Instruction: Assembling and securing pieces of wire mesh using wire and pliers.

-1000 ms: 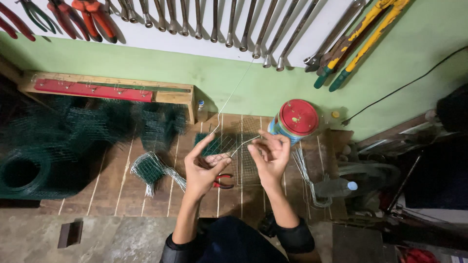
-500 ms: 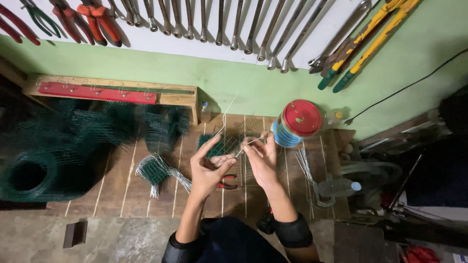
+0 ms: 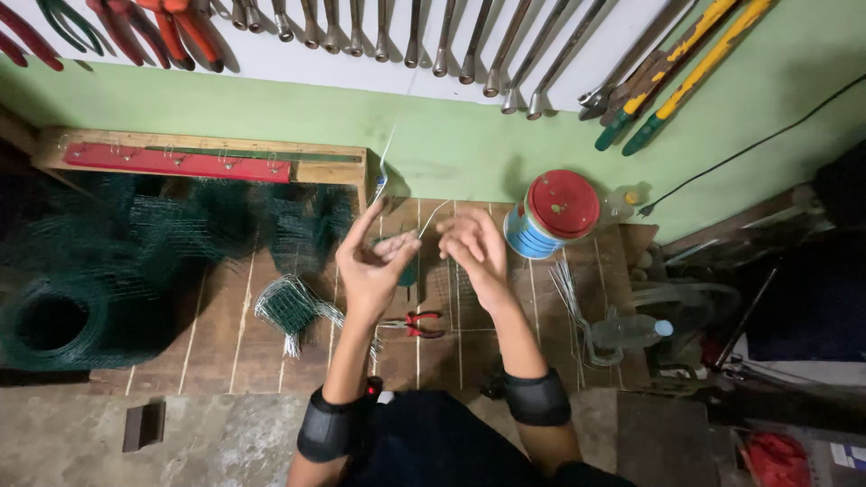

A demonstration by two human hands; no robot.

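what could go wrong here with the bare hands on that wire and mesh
The left hand and right hand are bare and pinch thin wire above a small green mesh piece; a cut end might prick a finger. The loose wire bundle lies close to the right forearm and could snag it. The red pliers lie under the wrists, easily knocked.

Left hand [image 3: 372, 261] and right hand [image 3: 474, 248] raised together, fingers pinched.

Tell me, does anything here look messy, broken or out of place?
Nothing looks broken or spilled. The mess is loose stock: a small green mesh piece lies curled with frayed wire ends on the wooden bench, and cut wires lie scattered beside the red-lidded can. Red-handled pliers lie below the left hand and right hand.
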